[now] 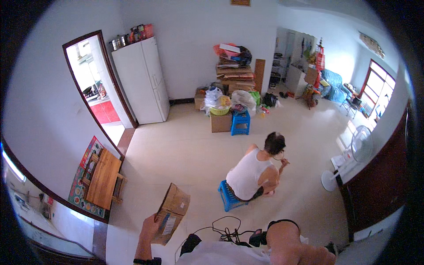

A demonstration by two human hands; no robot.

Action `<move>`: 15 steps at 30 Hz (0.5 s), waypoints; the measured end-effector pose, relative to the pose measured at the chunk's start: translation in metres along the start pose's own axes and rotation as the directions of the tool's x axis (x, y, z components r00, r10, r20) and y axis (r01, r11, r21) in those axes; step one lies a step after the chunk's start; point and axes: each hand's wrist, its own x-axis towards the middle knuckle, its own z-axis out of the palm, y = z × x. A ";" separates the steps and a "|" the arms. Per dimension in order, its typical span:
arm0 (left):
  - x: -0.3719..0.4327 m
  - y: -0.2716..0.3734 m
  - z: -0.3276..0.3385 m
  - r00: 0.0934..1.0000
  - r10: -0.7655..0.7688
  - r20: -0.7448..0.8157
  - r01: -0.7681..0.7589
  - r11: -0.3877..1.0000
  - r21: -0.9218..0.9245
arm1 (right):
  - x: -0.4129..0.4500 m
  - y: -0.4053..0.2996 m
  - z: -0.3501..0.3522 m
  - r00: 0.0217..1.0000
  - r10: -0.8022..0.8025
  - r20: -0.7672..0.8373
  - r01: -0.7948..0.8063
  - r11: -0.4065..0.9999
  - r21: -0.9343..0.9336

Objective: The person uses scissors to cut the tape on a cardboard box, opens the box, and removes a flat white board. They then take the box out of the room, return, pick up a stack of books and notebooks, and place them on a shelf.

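Note:
My left hand (152,228) grips the left edge of a brown cardboard box (174,210), held tilted above the tiled floor. A printed label is on the side of the box near my fingers. A dark band circles my left wrist. At the lower right, my right hand (313,254) is close to the camera and partly cut off; its fingers are not clear, so I cannot tell what it holds. Tangled black cables (230,234) run in front of my body, beside my white shirt (225,254).
A person (250,172) sits on a blue plastic stool (228,198) just ahead. A standing fan (344,162) is at right, a wooden table (104,179) at left. Farther back are a white refrigerator (140,81), stacked cardboard (235,74) and another blue stool (240,124).

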 end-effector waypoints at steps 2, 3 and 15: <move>0.035 -0.007 -0.017 0.999 -0.019 -0.035 0.020 1.000 0.006 | 0.001 0.044 -0.026 1.000 -0.008 0.006 0.008 1.000 -0.006; 0.052 -0.014 -0.025 0.997 -0.035 -0.072 0.037 0.999 0.021 | 0.001 0.067 -0.038 1.000 -0.023 0.008 0.023 1.000 -0.016; 0.368 -0.097 -0.101 0.998 -0.057 -0.004 0.057 0.972 0.227 | 0.029 0.326 -0.161 1.000 0.009 0.022 -0.007 0.995 -0.097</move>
